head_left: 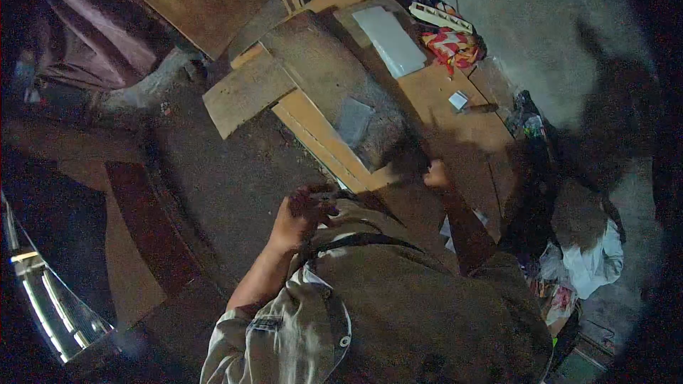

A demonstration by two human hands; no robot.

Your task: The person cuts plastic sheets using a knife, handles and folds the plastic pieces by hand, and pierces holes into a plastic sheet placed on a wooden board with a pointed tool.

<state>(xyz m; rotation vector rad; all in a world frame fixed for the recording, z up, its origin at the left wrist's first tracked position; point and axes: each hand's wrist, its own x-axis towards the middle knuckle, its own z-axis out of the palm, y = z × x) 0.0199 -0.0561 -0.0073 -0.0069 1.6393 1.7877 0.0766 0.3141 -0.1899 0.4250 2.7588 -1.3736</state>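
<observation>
My left hand [307,215] is held in front of my waist, its fingers loosely bent and apart, with nothing in it. My right hand [437,173] is at the near edge of the bench, partly in shadow. Its fingers look curled closed, and whatever they hold is lost in the dark. Beyond the hands, a worn grey-brown padded cover [320,57] lies over the bench, with a small greyish flat square [354,121] on it. A light wooden strip [313,131] runs along its left side, beside a flat wooden board [249,92].
On the brown bench top [452,131] lie a white flat sheet [390,41], a power strip [441,18], a red-and-yellow cloth [452,48] and a small white square [458,101]. Plastic bags [594,259] crowd the right side. Dark panels [153,227] stand at left.
</observation>
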